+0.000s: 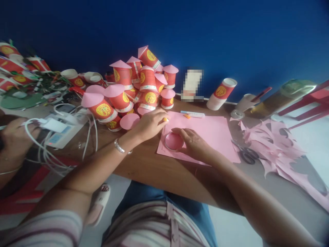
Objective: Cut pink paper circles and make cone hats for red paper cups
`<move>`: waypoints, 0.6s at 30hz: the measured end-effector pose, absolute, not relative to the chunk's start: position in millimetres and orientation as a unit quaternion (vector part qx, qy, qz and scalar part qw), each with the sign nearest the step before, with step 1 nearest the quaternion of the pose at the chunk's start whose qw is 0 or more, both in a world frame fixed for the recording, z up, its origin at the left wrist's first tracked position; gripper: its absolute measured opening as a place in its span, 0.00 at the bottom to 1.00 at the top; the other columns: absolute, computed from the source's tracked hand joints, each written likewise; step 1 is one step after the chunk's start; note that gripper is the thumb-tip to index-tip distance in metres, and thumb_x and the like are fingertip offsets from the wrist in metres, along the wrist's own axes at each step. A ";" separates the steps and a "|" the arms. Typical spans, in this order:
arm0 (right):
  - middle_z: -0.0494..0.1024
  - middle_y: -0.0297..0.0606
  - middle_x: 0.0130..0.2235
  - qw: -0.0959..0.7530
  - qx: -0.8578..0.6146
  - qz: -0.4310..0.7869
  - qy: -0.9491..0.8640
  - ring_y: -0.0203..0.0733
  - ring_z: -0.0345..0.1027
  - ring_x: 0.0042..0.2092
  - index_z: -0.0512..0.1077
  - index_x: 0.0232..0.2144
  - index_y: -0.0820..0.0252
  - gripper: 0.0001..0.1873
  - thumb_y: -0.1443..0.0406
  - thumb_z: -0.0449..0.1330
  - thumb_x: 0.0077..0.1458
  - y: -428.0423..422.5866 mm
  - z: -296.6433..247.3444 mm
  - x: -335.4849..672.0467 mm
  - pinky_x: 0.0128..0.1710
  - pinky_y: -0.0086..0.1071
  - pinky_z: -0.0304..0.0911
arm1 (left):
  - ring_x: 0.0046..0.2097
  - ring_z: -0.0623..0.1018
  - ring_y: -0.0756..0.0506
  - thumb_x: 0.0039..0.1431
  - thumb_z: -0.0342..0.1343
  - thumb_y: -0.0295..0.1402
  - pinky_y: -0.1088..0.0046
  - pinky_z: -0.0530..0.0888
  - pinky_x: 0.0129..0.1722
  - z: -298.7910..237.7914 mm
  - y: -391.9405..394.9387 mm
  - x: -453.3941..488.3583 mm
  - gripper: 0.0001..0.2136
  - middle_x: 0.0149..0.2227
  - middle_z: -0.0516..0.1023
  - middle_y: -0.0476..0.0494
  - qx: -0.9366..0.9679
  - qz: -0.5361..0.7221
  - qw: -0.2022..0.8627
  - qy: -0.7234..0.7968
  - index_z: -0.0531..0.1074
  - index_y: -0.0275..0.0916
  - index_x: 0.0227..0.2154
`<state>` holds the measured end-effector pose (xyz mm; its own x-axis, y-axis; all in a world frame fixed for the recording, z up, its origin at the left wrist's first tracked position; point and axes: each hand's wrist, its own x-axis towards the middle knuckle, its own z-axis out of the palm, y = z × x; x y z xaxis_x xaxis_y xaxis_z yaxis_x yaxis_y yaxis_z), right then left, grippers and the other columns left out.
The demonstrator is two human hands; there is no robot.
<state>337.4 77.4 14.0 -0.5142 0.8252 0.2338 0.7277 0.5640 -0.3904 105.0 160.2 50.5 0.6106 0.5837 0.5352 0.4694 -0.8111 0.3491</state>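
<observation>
A pink paper sheet [205,133] lies on the low wooden table [154,168]. On its near left corner sits a round ring, perhaps a tape roll [174,141]. My right hand [192,144] rests flat over the ring's right side, fingers pressing it to the paper. My left hand [151,122] is closed around a small pen or pencil with an orange tip [166,119], its tip at the paper's left edge just above the ring. A silver bracelet [119,146] circles my left wrist.
A heap of red paper cups with pink cone tops [133,89] stands behind my left hand. A marker [192,114], an upright cup stack [221,93], scissors [244,152] and pink paper scraps [277,147] lie to the right. Another person's hand [15,140] and white cables [59,130] are at left.
</observation>
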 end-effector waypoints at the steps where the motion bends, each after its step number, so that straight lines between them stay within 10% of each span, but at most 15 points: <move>1: 0.78 0.48 0.56 0.199 -0.451 0.121 -0.861 0.58 0.73 0.55 0.61 0.61 0.52 0.36 0.64 0.72 0.54 77.8 13.7 337.5 0.58 0.55 0.70 | 0.43 0.80 0.47 0.66 0.59 0.29 0.70 0.76 0.45 49.9 156.1 103.0 0.03 0.41 0.82 0.43 0.872 0.356 0.126 0.310 0.77 0.38 0.39; 18: 0.78 0.48 0.55 0.195 -0.451 0.110 -0.864 0.58 0.73 0.56 0.66 0.58 0.52 0.30 0.62 0.69 0.55 77.3 13.9 339.1 0.59 0.58 0.69 | 0.40 0.80 0.46 0.59 0.63 0.36 0.69 0.77 0.44 15.3 152.4 99.1 0.07 0.37 0.82 0.43 0.729 0.375 0.409 0.401 0.77 0.36 0.34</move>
